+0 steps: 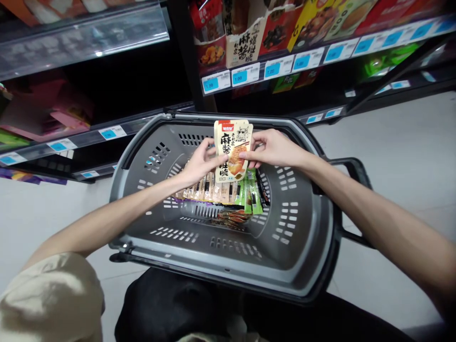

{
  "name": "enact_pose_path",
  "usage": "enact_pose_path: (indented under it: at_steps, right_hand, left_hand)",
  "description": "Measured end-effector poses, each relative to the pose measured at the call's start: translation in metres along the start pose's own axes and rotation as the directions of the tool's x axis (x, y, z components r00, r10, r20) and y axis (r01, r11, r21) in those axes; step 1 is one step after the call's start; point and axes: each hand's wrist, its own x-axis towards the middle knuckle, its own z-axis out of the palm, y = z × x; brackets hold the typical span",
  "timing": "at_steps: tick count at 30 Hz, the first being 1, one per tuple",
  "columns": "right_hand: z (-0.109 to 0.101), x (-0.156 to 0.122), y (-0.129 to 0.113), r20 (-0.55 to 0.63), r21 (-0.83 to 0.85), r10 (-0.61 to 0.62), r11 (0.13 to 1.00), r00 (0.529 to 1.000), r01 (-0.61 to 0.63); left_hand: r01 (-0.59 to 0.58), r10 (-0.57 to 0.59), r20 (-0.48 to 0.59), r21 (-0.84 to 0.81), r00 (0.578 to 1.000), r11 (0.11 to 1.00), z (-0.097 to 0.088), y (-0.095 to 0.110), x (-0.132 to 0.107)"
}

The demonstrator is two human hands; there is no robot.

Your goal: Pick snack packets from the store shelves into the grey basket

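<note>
Shop shelves [285, 64] rise beyond a grey basket [228, 273]. Above its far middle, the left hand [199, 164] and right hand [272, 149] pinch a snack packet [232, 151] by its side edges. It looks light, crinkly and easily crushed.

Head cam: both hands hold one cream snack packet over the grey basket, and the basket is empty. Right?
Not quite: the basket is not empty. The head view shows a row of packets lying in the grey basket, beneath the held one. The rest stands: the left hand and the right hand both hold the cream snack packet over it.
</note>
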Motion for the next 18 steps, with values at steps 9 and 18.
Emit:
enact_pose_path:
  at_steps: [9, 18]
  right_hand:
    - [0.001, 0.001, 0.006, -0.052, -0.147, 0.014, 0.989, 0.999, -0.021]
    - [0.004, -0.005, -0.022, 0.062, -0.234, -0.076, 0.968, 0.995, 0.088]
  left_hand:
    - [-0.033, 0.035, -0.019, 0.088, 0.999, 0.996, 0.001, -0.006, -0.002]
    - [-0.033, 0.006, 0.057, 0.487, 0.998, 0.873, 0.012, 0.028, -0.017]
